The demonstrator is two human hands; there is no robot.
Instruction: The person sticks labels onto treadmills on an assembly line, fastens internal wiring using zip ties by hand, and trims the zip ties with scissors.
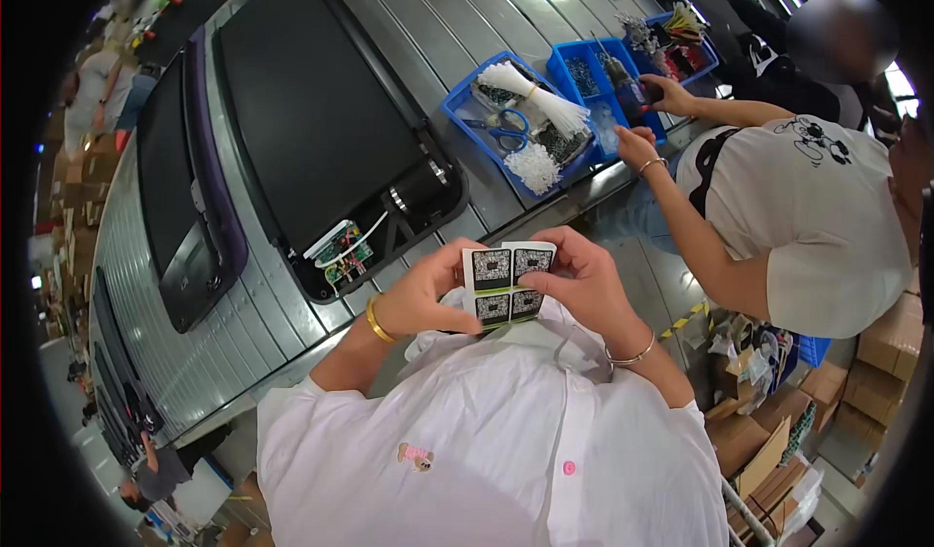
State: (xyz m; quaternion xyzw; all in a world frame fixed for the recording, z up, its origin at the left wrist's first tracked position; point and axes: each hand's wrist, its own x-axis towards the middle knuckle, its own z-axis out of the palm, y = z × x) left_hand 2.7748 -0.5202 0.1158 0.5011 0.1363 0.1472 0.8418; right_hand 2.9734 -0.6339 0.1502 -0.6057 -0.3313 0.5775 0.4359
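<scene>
Both of my hands hold a small sheet of labels (493, 306) printed with black square codes, in front of my chest. My left hand (425, 289) grips its left edge. My right hand (587, 279) pinches the right side, its thumb lying over the printed face. Beyond my hands, on the metal table, lies a large black panel (306, 90). A green circuit board (348, 258) with a white cable sits in the panel's near end, beside a black cylinder (425, 189).
On the roller table (438, 21), a blue tray (467, 128) holds scissors, white ties and small parts. More blue bins (587, 68) stand to its right. A co-worker (808, 197) reaches over them from the right. Another black panel (185, 197) lies at left. Cardboard boxes (890, 352) are at right.
</scene>
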